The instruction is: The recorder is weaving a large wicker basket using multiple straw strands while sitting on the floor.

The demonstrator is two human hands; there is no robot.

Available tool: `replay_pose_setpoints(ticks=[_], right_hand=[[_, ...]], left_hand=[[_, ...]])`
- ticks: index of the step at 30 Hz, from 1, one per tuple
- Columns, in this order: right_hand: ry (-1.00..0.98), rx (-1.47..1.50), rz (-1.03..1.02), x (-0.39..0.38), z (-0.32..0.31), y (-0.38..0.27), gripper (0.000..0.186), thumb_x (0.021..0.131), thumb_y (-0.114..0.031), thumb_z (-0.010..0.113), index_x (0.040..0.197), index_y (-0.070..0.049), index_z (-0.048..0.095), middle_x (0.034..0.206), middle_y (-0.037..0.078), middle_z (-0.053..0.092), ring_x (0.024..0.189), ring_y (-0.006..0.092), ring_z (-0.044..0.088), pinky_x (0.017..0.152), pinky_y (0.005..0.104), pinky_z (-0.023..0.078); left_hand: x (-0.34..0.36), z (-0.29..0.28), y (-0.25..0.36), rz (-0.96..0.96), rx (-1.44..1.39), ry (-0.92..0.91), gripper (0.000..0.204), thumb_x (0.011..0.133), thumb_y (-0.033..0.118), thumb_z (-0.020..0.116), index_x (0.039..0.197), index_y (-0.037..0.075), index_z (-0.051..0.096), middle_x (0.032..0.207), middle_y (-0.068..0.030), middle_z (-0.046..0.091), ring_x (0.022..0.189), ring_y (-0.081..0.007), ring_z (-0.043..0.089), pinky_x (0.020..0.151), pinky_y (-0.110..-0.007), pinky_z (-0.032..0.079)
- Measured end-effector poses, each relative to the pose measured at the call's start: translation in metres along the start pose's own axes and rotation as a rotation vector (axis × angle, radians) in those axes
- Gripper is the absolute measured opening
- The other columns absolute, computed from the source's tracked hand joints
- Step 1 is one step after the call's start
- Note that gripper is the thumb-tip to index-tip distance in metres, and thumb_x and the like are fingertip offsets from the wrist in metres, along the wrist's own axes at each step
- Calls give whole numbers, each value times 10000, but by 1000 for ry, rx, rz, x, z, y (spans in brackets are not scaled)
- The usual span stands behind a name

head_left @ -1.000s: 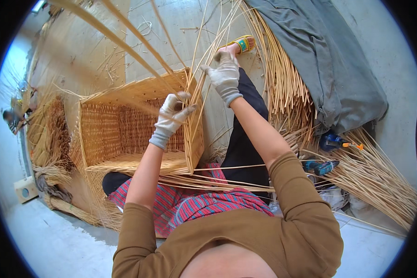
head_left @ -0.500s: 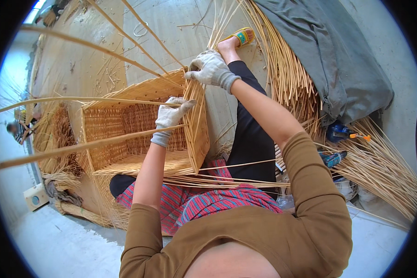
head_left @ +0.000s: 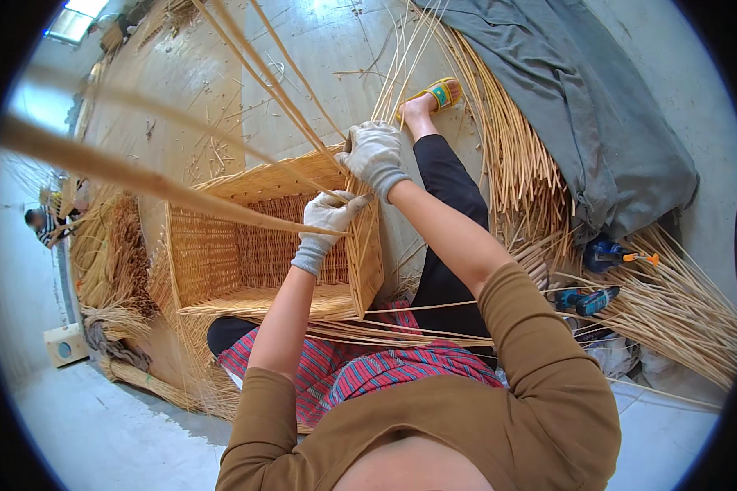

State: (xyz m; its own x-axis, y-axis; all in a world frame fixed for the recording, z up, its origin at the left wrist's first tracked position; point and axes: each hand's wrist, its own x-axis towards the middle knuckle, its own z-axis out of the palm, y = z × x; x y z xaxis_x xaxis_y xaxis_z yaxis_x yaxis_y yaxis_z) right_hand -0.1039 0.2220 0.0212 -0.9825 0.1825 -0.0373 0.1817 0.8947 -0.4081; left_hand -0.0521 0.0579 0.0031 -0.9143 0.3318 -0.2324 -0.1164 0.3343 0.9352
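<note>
A rectangular wicker basket (head_left: 209, 254) lies on its side between my legs, with long canes (head_left: 394, 90) fanning out from its right side. My left hand (head_left: 327, 214), in a white knit glove, is closed on canes at that side's rim. Just above it, my right hand (head_left: 373, 155), also gloved, grips the cane strands near the upper right corner, its back toward me. Long thicker stakes (head_left: 139, 172) cross the picture toward the upper left, the nearest one blurred. More loose canes (head_left: 401, 331) lie across my striped lap cloth (head_left: 368, 372).
Cane bundles (head_left: 512, 131) lie under a grey cloth (head_left: 598, 106) at right. A blue power tool (head_left: 590, 301) and a blue-orange tool (head_left: 606, 254) lie among canes at lower right. Fibre bundles (head_left: 127, 245), a pale box (head_left: 64, 344) and another person (head_left: 45, 225) are at left.
My right hand has come down from near my foot and closed on the canes at the basket's corner. My left hand's fingers have closed at the rim. The whole view has shifted slightly.
</note>
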Motion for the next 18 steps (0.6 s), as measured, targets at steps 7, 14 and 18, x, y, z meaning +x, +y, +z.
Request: replay_pose_setpoints(ticks=[7, 14, 18], right_hand=[[84, -82, 4, 6, 1, -2, 391, 686, -494, 755, 914, -177, 737, 955, 48, 711, 963, 240, 663, 812, 392, 494], [153, 35, -120, -4, 8, 9, 372, 741, -428, 756, 915, -108, 684, 961, 75, 687, 988, 248, 630, 853, 418, 483], [711, 710, -116, -10, 49, 49, 375, 746, -333, 804, 973, -71, 662, 911, 84, 685, 899, 247, 648, 809, 404, 502]], left_hand=[[3, 5, 13, -92, 227, 12, 311, 771, 326, 841, 812, 38, 732, 732, -17, 711, 668, -71, 604, 650, -250, 504], [-1, 4, 16, -168, 278, 22, 296, 809, 317, 804, 863, 31, 749, 761, -27, 728, 685, -84, 630, 653, -250, 505], [12, -17, -11, -23, 96, -97, 260, 867, 270, 739, 950, 23, 750, 841, -56, 741, 745, -105, 662, 709, -252, 528]])
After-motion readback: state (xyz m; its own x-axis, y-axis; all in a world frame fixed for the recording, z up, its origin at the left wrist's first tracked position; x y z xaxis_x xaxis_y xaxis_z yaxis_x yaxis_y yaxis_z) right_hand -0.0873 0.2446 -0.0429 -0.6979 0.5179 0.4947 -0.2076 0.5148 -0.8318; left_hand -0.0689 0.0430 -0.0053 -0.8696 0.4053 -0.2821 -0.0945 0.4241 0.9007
